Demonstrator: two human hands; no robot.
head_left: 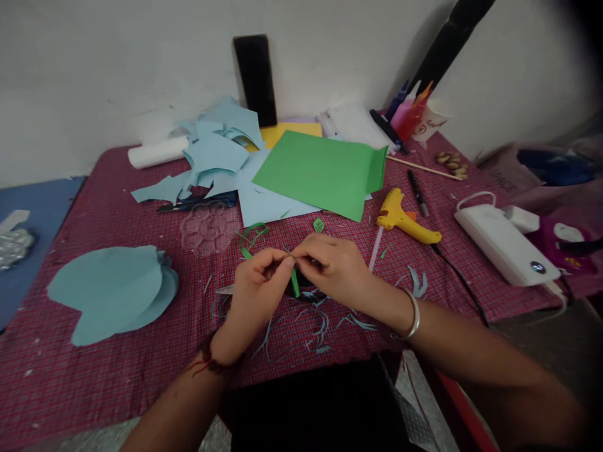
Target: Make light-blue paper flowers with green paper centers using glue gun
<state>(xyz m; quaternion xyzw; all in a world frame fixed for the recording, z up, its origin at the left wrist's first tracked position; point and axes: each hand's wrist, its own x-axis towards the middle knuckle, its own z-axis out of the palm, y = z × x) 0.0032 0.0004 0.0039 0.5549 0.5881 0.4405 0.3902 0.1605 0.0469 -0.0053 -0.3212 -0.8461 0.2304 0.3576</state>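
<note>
My left hand (260,284) and my right hand (336,267) meet fingertip to fingertip over the middle of the table. Both are closed in a pinch on a narrow green paper strip (295,284), which hangs down between them. The fingers hide its upper end. Behind my left hand lies a curled green paper offcut (254,234). A small green paper leaf (319,225) with drawn veins rests just beyond my right hand. Beneath the hands, a dark object, probably scissors (224,290), is mostly covered. Thin blue paper scraps (323,323) are scattered near it.
Green paper (320,169) lies behind the hands. A yellow glue gun (407,220) with its cord is at right, near a white power bank (506,242). Blue cut-out shapes (113,282) are stacked at left. A phone (257,78) leans against the wall.
</note>
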